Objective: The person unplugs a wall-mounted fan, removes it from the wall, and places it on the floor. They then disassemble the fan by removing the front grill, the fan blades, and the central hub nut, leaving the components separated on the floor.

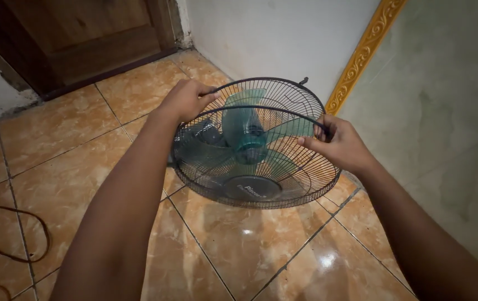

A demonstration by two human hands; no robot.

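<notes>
A fan head with a black wire front grille [261, 178] and translucent green blades [247, 136] is held above the tiled floor. My left hand [186, 99] grips the left side of the grille's rim. My right hand [336, 144] pinches the rim on the right side. The front grille tilts forward and down, apart from the rear grille [278, 89] along the top. A round dark cap sits in the middle of the front grille.
Glossy orange-brown floor tiles [244, 251] lie below. A dark cable [24, 234] loops on the floor at the left. A wooden door [83, 39] stands at the back left. A white wall and a grey wall panel with gold trim [361, 53] rise on the right.
</notes>
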